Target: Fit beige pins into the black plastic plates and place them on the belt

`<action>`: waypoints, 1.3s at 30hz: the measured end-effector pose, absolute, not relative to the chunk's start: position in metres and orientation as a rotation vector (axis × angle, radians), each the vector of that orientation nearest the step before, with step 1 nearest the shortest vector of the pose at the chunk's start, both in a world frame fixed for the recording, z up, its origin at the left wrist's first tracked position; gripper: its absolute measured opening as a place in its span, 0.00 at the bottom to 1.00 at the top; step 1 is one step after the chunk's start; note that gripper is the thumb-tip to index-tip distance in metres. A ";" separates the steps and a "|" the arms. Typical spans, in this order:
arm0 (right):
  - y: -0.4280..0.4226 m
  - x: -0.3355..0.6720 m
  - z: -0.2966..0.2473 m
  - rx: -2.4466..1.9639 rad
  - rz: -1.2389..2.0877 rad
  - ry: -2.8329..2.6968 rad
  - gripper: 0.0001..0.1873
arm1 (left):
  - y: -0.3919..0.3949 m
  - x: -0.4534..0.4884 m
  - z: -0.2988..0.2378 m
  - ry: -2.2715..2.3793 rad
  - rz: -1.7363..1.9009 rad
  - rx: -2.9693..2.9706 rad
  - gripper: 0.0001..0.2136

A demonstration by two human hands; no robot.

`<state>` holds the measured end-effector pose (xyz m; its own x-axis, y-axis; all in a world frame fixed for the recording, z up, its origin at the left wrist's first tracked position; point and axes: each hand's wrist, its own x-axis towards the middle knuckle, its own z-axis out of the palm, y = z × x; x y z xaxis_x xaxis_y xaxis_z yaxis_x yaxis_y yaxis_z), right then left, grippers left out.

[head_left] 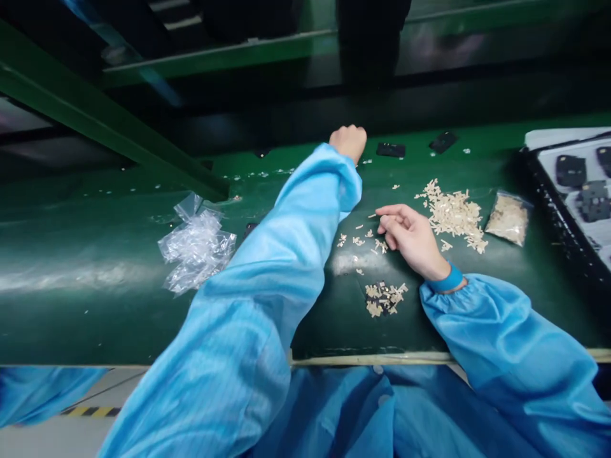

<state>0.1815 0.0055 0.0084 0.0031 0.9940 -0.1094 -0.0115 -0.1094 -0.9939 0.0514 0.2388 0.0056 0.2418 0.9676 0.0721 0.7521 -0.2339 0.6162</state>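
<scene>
My left hand [348,142] reaches far across the green mat [305,324], curled into a fist, and whatever its fingers hide cannot be seen. The nearest thing to it is a small black plastic part [390,149]. A second black part [443,142] lies farther right. My right hand [410,238] rests on the mat with loosely curled fingers, holding nothing visible. Beside it lies a heap of small beige pieces [452,214]. Scattered pieces [363,240] lie at its fingertips, and a small mixed pile of beige and black bits [384,299] lies just below it.
A clear bag of beige pieces [508,218] lies right of the heap. A black tray [568,197] holding several black parts sits at the far right. Crumpled clear plastic [196,245] lies left of my left arm. A green metal beam [95,111] crosses the upper left.
</scene>
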 end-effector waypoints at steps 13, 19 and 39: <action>-0.005 0.212 0.030 -1.242 1.636 -2.254 0.12 | 0.034 -0.026 0.007 1.009 0.929 1.346 0.13; -0.013 0.208 0.034 -1.110 1.329 -2.523 0.05 | 0.017 -0.021 -0.005 0.970 1.010 1.253 0.15; -0.003 0.216 0.029 -1.341 1.701 -2.049 0.13 | -0.014 -0.013 0.008 0.998 0.681 1.526 0.18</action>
